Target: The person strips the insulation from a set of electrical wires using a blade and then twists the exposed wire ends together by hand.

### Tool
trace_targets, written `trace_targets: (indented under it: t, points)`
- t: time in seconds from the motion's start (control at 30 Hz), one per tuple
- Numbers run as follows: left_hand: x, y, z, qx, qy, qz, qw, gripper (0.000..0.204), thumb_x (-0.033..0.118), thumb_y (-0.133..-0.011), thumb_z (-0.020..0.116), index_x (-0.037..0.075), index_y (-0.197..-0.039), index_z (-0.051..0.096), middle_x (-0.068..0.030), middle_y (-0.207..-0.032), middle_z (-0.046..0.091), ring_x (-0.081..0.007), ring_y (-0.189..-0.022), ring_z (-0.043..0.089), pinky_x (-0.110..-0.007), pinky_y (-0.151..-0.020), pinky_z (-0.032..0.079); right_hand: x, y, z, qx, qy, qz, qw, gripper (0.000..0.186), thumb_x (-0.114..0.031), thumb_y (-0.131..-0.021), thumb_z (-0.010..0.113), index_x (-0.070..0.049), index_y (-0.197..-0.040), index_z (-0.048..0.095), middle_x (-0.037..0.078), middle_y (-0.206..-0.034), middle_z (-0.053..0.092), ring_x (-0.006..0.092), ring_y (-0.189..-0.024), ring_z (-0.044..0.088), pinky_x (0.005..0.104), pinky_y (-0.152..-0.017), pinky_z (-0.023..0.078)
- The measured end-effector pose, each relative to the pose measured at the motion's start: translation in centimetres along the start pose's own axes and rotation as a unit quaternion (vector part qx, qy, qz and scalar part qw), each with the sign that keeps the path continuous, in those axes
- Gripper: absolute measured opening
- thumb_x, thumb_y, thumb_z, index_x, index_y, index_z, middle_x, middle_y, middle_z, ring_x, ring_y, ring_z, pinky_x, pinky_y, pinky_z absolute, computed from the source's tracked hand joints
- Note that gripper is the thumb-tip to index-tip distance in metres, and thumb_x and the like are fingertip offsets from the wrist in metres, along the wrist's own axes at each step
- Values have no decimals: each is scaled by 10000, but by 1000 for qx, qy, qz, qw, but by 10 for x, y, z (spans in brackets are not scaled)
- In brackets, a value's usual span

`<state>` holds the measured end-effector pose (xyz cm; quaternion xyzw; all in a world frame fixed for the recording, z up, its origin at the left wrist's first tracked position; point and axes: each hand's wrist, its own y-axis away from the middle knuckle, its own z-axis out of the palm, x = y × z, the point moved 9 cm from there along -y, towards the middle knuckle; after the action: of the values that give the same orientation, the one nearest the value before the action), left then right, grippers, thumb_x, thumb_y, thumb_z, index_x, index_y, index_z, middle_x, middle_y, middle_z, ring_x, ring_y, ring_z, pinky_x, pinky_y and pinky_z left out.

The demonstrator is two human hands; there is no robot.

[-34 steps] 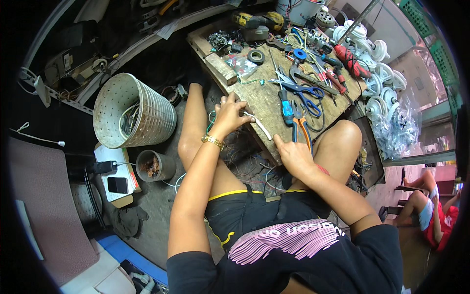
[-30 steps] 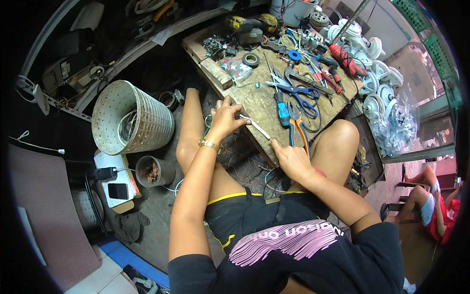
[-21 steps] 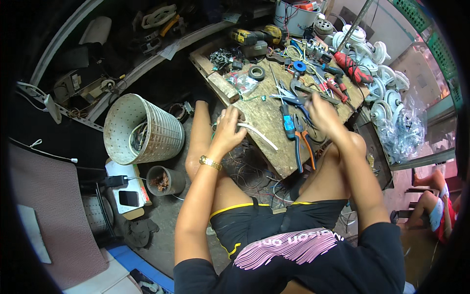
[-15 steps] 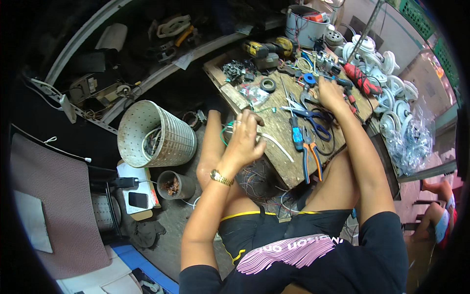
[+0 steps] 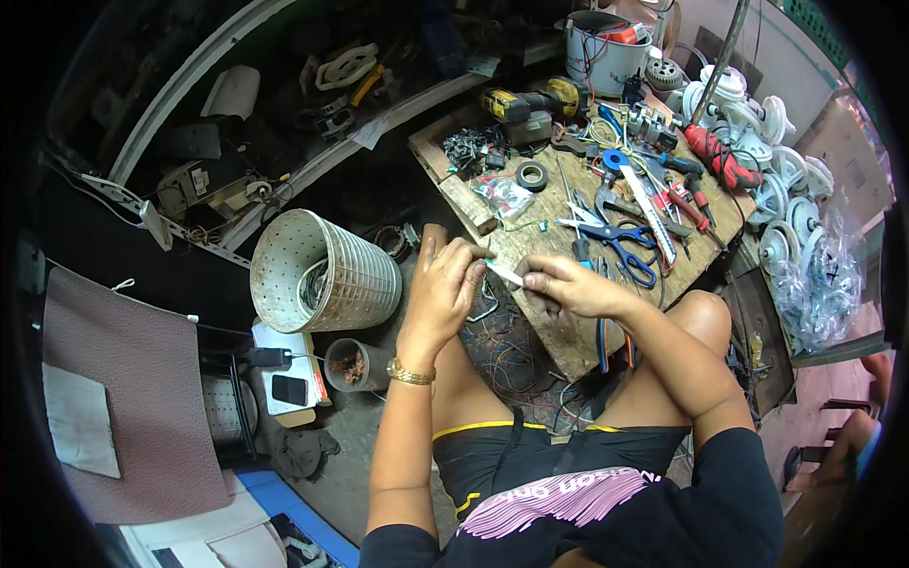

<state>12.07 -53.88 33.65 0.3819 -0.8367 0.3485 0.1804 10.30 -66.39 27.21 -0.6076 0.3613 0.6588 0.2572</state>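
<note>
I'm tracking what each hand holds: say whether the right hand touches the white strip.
Touching: the head view shows the right hand pinching one end of the white strip.

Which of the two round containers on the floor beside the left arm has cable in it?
The large white perforated basket: loops of cable show inside. The smaller grey pot beside it holds reddish-brown scraps instead.

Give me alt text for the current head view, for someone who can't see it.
A person's left hand and right hand hold a white strip at a tool-cluttered wooden workbench with blue-handled scissors; a perforated basket sits at left.
</note>
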Motion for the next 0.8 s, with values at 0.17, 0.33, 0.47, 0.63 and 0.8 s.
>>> trace_targets:
  t: [0.17, 0.33, 0.47, 0.63, 0.8]
  points:
    - [31, -10, -1, -8, -17, 67, 998, 53, 33, -801, 598, 21, -843, 566, -118, -776, 502, -328, -763, 482, -373, -693, 405, -17, 7, 24, -77, -83, 28, 993, 269, -247, -999, 379, -20, -1028, 521, 16, -627, 521, 78, -493, 447, 227, -463, 386]
    - [58, -19, 0, -32, -132, 63, 989, 91, 95, -806, 611, 40, -828, 542, -109, -803, 510, -307, -770, 506, -389, -706, 403, -6, 1, 8, 46, -59, -51, 996, 235, -204, -977, 461, 1, -930, 568, -7, -607, 472, 85, -547, 458, 242, -535, 390]
    - [69, -19, -1, 5, -193, 45, 980, 136, 126, -833, 591, 38, -781, 502, -110, -757, 491, -303, -734, 494, -399, -678, 376, -12, 5, -4, 148, -123, -80, 978, 244, -227, -973, 479, -16, -889, 568, -17, -629, 487, 78, -552, 455, 232, -528, 377]
    - [74, -7, 4, 64, -159, -2, 985, 131, 104, -822, 594, 36, -767, 497, -111, -750, 495, -301, -726, 491, -395, -662, 369, -10, 6, -12, 173, -249, -61, 951, 263, -297, -967, 500, -74, -854, 582, -21, -600, 503, 45, -498, 416, 199, -464, 306]
    - [82, -4, 22, 37, -215, 12, 976, 106, 134, -789, 608, 78, -797, 518, -81, -790, 503, -257, -753, 497, -394, -701, 369, 18, -1, -22, 185, -259, 1, 948, 252, -296, -944, 542, -66, -870, 613, -11, -587, 533, 34, -432, 370, 189, -384, 235]
